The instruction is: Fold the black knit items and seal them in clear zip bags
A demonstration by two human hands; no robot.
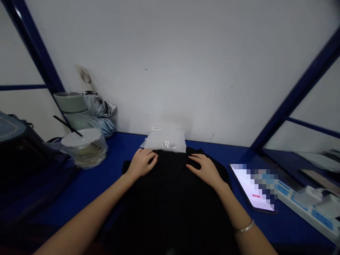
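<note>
On the blue desk, a white packet is lying between the black cloth and the far wall, its near side meeting the cloth's far edge. To the right, a phone is lying near the cloth with its screen glowing, and a blurred patch is covering part of it. Farther right, a power strip is stretching toward the near right corner. At the far left, a folded umbrella is leaning by the wall, and a dark bag is filling the left side.

One packet, one phone and one strip are showing, and one bracelet is circling the right wrist.

One lidded cup is standing on the left inside a clear plastic wrap, a black straw rising from its lid; its contents are staying unclear. Behind it, one pale green canister is standing, its inside hidden.

The cloth is lying mid-desk, spreading toward the near edge. The left hand is resting on its far left part, fingers bending, thumb tip standing close to the index; whether they are pinching cloth, I cannot tell. The right hand is resting on its far right part, fingers spreading loosely apart.
</note>
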